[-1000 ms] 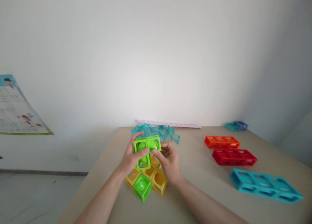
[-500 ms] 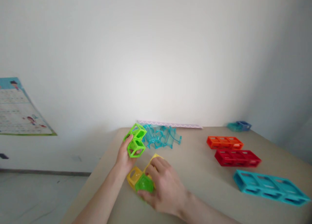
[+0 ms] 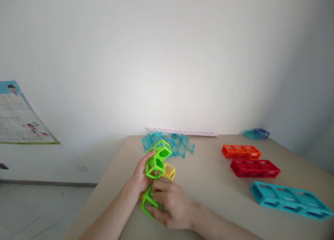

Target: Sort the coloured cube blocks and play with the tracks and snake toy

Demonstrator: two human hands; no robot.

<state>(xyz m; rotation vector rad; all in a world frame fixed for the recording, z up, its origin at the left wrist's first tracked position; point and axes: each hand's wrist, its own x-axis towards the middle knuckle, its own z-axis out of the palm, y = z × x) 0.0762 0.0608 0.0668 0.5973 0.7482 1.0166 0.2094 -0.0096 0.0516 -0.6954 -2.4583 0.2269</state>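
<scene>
My left hand (image 3: 143, 172) is closed round a bright green block of joined open-framed cubes (image 3: 156, 166), held raised and tilted over the near part of the table. Just below it, my right hand (image 3: 172, 203) grips a separate green open-framed cube (image 3: 148, 201) between thumb and fingers. Behind and under the green pieces lies a yellow open-framed block (image 3: 169, 171), mostly hidden by my hands; only its far cube and a sliver at the left show. Whether the two green pieces touch, I cannot tell.
Orange (image 3: 241, 151), dark red (image 3: 255, 168) and turquoise (image 3: 289, 200) three-cube blocks lie on the right of the table (image 3: 208, 184). Clear blue plastic pieces (image 3: 180, 145) sit at the back, before a pale purple strip (image 3: 182, 132) along the wall. A small blue box (image 3: 261, 133) stands far right.
My left hand has moved right and slightly down with the green block, towards my right hand. My right hand has lifted and turned the green cube off the yellow block.
</scene>
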